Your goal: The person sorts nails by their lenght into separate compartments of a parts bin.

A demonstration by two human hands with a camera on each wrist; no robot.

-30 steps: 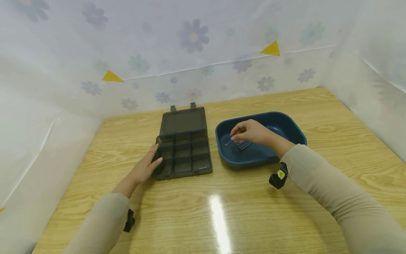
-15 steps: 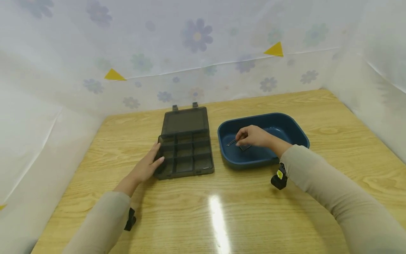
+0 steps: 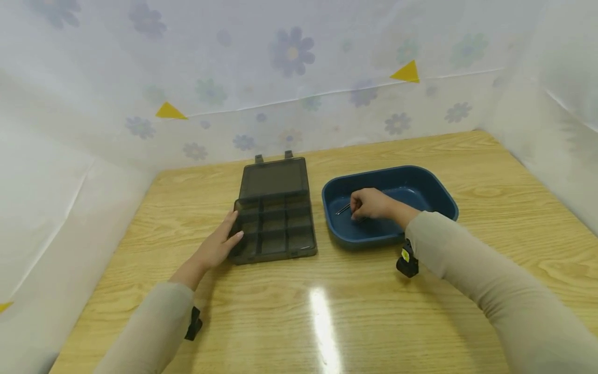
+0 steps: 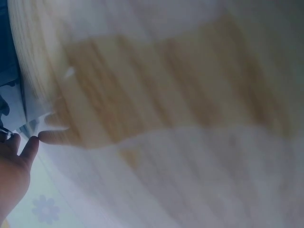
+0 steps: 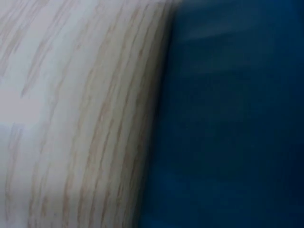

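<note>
In the head view my left hand (image 3: 216,250) rests at the left side of a dark translucent compartment box (image 3: 273,228), its fingers fairly straight and its thumb over the edge. The box lies with its lid (image 3: 274,176) laid back. A thin metal piece (image 3: 304,248) shows faintly in its front right compartment. My right hand (image 3: 374,203) reaches down into a blue basin (image 3: 355,240), fingers bent towards the bottom. Beside its fingertips lie thin metal rods (image 3: 343,209). The right fingertips are hidden, so whether they hold anything cannot be seen.
The wooden table (image 3: 261,311) carries the box and the basin side by side, with a narrow gap between them. White flowered sheeting (image 3: 289,114) hangs behind and at both sides. In the right wrist view the basin's wall (image 5: 228,118) fills the right part.
My right hand has moved slightly right and lower into the basin, its fingers now more bent and covering the L-shaped metal piece seen before. My left hand keeps its place on the box.
</note>
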